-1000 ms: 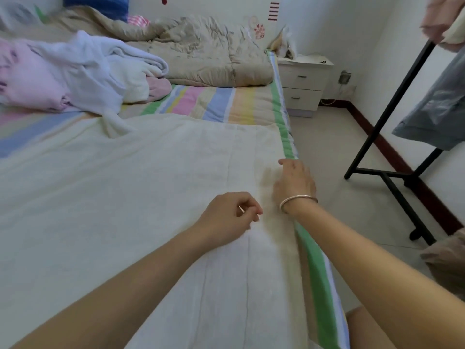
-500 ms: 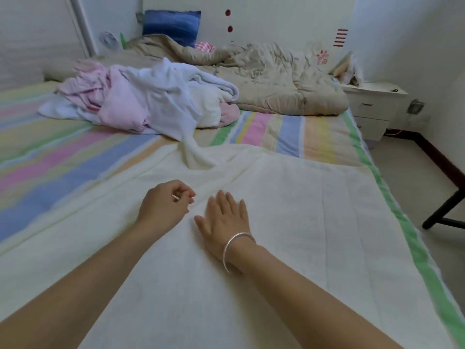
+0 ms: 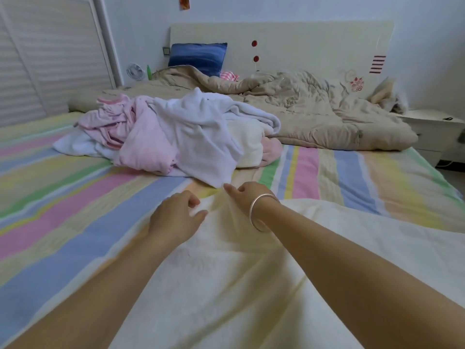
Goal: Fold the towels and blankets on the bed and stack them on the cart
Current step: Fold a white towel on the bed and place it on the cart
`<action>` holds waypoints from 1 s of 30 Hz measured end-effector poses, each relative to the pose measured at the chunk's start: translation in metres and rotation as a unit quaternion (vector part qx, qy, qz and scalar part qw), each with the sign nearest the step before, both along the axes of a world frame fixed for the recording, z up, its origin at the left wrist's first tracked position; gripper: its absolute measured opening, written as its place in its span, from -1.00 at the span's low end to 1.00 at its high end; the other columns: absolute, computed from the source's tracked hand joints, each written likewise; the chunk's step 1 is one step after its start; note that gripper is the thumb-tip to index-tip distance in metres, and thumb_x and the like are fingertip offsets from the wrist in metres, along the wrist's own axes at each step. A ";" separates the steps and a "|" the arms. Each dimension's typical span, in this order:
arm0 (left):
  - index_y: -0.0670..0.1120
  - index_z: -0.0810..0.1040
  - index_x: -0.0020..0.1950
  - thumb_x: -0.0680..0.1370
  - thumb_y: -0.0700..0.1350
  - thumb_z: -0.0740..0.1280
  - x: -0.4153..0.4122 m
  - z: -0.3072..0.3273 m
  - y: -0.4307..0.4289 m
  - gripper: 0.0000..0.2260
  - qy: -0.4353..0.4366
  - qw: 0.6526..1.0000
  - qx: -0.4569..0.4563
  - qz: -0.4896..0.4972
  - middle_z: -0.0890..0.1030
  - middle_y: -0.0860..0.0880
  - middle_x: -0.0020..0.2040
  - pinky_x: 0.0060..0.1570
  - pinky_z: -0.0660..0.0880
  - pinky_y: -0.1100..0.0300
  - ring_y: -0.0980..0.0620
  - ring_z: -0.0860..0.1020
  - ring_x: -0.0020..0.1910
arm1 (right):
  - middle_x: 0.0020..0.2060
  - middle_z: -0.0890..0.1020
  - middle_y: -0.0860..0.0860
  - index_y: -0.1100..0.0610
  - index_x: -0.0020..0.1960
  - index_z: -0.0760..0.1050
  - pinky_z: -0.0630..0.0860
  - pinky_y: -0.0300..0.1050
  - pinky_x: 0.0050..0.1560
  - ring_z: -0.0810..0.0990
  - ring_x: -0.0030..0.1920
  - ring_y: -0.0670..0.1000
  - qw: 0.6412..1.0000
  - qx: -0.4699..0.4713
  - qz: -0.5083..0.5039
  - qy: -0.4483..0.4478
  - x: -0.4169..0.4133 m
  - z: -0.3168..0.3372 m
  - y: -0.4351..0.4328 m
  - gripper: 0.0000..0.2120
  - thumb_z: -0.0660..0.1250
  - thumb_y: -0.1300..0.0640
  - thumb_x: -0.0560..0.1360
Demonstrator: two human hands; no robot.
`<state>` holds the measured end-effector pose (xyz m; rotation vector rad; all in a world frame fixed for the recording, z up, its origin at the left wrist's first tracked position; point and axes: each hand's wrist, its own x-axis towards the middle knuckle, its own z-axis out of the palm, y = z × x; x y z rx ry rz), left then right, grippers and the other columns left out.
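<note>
Together left hand (image 3: 176,216) and right hand (image 3: 247,199) pinch the cream blanket (image 3: 226,285)

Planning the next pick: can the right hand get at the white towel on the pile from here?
Probably yes. The near corner of the white towel lies just beyond the right hand, with nothing between, but that hand grips the cream blanket and must let go first.

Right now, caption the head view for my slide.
Left hand and right hand grip a corner of the cream blanket on the striped bed, near the towel pile.
</note>
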<state>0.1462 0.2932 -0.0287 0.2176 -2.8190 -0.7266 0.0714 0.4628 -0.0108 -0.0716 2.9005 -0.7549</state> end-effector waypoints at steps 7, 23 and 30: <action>0.08 0.51 0.19 0.55 0.18 0.31 -0.031 -0.010 -0.008 -0.71 -0.016 0.996 -0.084 0.025 0.60 0.05 0.10 -0.10 0.39 0.17 -0.03 0.54 0.12 | -0.21 0.51 0.05 0.23 0.22 0.50 0.34 -0.14 -0.33 0.47 -0.25 0.06 0.991 0.088 0.082 -0.061 -0.036 0.022 -0.030 -0.56 0.27 -0.12 0.55; 0.04 0.56 -0.23 0.46 0.18 0.40 -0.049 -0.016 -0.065 -0.76 -0.006 0.989 0.140 0.041 0.57 0.13 -0.24 -0.19 0.41 0.18 0.05 0.54 -0.17 | -0.02 0.63 0.06 0.14 0.14 0.60 0.36 -0.21 -0.08 0.51 -0.11 0.03 0.989 -0.145 0.010 0.005 -0.087 -0.008 -0.061 -0.66 0.33 -0.08 0.53; 0.10 0.54 -0.02 0.44 0.17 0.45 -0.018 -0.004 -0.050 -0.77 0.056 0.995 -0.077 0.031 0.47 0.06 0.02 -0.15 0.38 0.15 0.04 0.48 0.07 | -0.41 0.42 -0.02 0.12 -0.29 0.49 0.25 -0.18 -0.37 0.36 -0.40 -0.03 0.999 -0.028 0.029 0.022 -0.068 0.003 -0.032 -0.61 0.29 -0.17 0.52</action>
